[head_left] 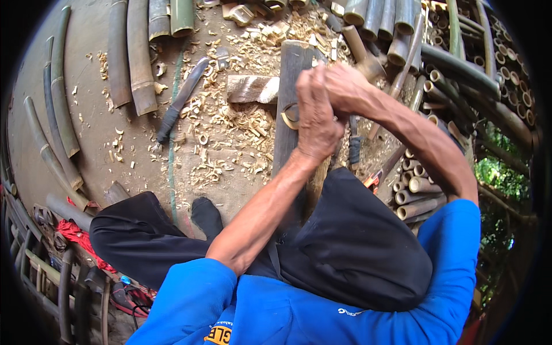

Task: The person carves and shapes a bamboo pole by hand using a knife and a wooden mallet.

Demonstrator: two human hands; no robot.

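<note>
My left hand (316, 121) is closed over a long dark piece of bamboo (285, 141) that runs away from my lap. Pressed up against it on the right is my right hand (347, 86), also closed. What the two hands grip is hidden by the fingers. A curled ring-like piece of bamboo (291, 117) shows beside the left hand, on the dark piece. Just right of the right hand is a blurred brownish wooden shape (371, 67); I cannot tell whether it is held. A short pale-faced wood block (253, 89) touches the dark piece's left side.
A knife with a dark wrapped handle (183, 100) lies to the left among wood shavings (224, 121). Split bamboo lengths (141, 63) lie at far left, and cut bamboo tubes (415, 190) are stacked at right. Another dark wrapped handle (355, 149) is near my right knee.
</note>
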